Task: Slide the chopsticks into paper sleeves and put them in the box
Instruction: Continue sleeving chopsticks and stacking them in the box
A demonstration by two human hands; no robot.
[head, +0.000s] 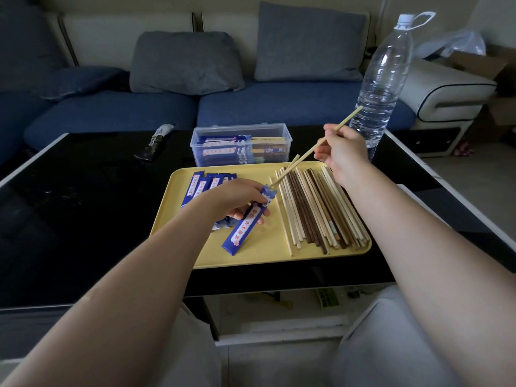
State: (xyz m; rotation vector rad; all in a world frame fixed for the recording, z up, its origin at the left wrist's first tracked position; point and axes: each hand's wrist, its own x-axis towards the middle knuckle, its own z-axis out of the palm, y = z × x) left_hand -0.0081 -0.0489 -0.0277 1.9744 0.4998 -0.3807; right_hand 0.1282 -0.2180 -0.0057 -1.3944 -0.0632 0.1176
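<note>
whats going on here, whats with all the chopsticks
A person is packing chopsticks into paper sleeves. The left hand holds a blue sleeve over the yellow tray, while the right hand feeds a pair of chopsticks into its open end; the tips are just at the mouth. Loose chopsticks and spare sleeves lie on the tray. The clear box behind already holds some wrapped ones.

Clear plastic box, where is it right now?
In the head view the clear plastic box sits on the black table, just beyond the far edge of the yellow tray, left of the water bottle, with sleeved chopsticks inside.
</note>
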